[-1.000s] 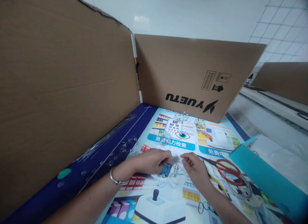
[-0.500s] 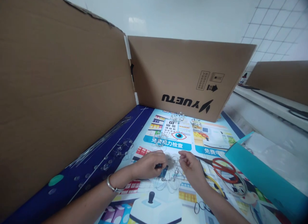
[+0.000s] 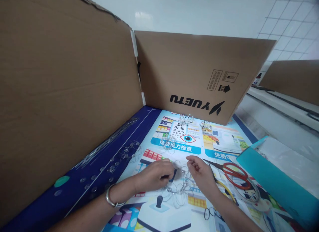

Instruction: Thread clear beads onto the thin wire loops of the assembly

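Between my hands lies a beaded wire piece (image 3: 178,189), made of thin looped wire with clear beads. My left hand (image 3: 156,174), with a bangle at the wrist, is closed at its left side, fingers curled down on the wire. My right hand (image 3: 199,174) is closed on the other side, thumb and fingertips drawn together; whatever thin thing it may pinch is too fine to make out. Red-handled scissors (image 3: 235,174) and a yellow-handled tool (image 3: 227,189) lie just right of my right hand.
Other beaded wire pieces sit further back (image 3: 186,120) and to the left (image 3: 130,149). Loose clear beads (image 3: 112,168), straight wires (image 3: 106,144) and a green disc (image 3: 61,181) lie left. Cardboard panels (image 3: 199,62) wall the left and back. A teal box (image 3: 276,178) stands right.
The view has shifted slightly, so the surroundings sit a little further right. Both hands keep nearly the same pose, with the left slightly lower in view.
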A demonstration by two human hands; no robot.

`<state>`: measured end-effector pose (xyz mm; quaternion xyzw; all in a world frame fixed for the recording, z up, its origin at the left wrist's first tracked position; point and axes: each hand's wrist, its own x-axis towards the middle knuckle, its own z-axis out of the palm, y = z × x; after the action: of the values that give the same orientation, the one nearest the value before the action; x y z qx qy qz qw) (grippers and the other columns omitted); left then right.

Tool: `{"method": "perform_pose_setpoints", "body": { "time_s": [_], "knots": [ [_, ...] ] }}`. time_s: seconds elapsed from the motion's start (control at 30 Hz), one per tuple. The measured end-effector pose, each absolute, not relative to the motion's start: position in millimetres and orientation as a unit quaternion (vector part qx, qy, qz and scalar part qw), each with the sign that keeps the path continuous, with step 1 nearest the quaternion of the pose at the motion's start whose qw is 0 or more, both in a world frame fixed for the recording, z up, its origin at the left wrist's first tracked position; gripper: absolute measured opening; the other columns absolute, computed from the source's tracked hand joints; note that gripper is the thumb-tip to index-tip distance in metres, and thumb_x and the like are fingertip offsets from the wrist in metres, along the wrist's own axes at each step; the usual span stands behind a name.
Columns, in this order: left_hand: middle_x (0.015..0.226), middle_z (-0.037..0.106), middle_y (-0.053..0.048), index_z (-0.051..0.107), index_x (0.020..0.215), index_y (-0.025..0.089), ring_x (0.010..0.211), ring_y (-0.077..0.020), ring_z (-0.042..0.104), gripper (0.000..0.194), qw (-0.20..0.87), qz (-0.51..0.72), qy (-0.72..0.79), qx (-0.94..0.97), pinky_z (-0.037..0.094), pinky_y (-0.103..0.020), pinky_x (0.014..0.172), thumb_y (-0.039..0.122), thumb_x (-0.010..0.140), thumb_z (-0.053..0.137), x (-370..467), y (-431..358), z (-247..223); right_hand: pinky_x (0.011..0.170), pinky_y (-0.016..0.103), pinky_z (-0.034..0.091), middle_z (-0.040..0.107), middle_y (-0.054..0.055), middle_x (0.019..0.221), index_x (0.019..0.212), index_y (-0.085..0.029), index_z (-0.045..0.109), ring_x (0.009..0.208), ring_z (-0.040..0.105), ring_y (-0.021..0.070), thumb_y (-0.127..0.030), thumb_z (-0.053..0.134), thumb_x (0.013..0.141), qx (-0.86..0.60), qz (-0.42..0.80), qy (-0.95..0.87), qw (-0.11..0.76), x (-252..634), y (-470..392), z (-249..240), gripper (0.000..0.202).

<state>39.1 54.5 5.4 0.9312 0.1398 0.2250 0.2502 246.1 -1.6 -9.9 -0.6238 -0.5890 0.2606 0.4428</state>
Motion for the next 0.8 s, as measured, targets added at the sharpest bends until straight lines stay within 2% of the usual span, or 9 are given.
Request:
{"method": "perform_pose_setpoints", "body": {
  "time_s": [0.27,0.8],
  "knots": [
    [0.073,0.052,0.0,0.046,0.071,0.017,0.073,-0.0121,0.046,0.022,0.244,0.215,0.139,0.936,0.036,-0.023,0.07,-0.004,0.065,0.042,36.9,53.6,5.6,0.056,0.023,0.043,0.059,0.001,0.076,0.097,-0.022,0.059,0.062,0.053,0.0124,-0.027,0.049,0.079,-0.635,0.236,-0.611,0.409,247.2,-3.8,-10.2,0.021],
    [0.073,0.052,0.0,0.046,0.072,0.017,0.073,-0.0126,0.045,0.023,0.249,0.214,0.145,0.933,0.036,-0.023,0.07,-0.005,0.065,0.042,36.3,53.1,1.8,0.058,0.022,0.042,0.058,0.001,0.077,0.095,-0.022,0.06,0.063,0.05,0.0112,-0.026,0.05,0.079,-0.603,0.259,-0.624,0.425,243.9,-5.6,-2.5,0.019]
  ]
}}
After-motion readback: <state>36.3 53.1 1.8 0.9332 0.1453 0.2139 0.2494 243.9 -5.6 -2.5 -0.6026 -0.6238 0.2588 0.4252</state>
